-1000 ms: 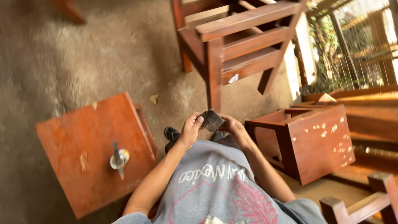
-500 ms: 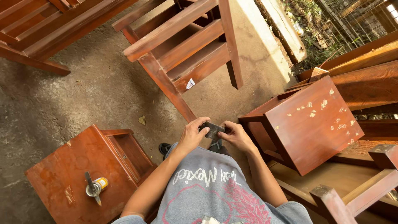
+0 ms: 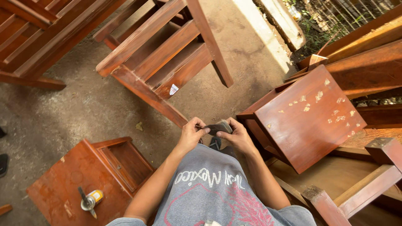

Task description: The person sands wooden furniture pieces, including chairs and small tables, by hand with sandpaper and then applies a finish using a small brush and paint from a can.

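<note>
Both hands gripping one small dark block [image 3: 218, 127]: left hand [image 3: 191, 134] and right hand [image 3: 238, 136] closing on opposite ends, wooden chair [image 3: 167, 62] lying ahead

The small block [image 3: 218, 127] held between the left hand [image 3: 190, 136] and the right hand [image 3: 238, 137] is dark grey, nearly black. The shirt [image 3: 213, 190] is heather grey with white lettering and a pink-red print below it. The stool [image 3: 83, 184] at the left is reddish-brown with pale scuffed patches; on it lies a small can [image 3: 92, 199], yellow with a silver lid. The side table [image 3: 310, 113] at the right is glossy red-brown, dotted with cream-coloured filler spots. The chair [image 3: 163, 62] ahead is warm reddish-brown. The ground [image 3: 83, 109] is dull grey-brown.
</note>
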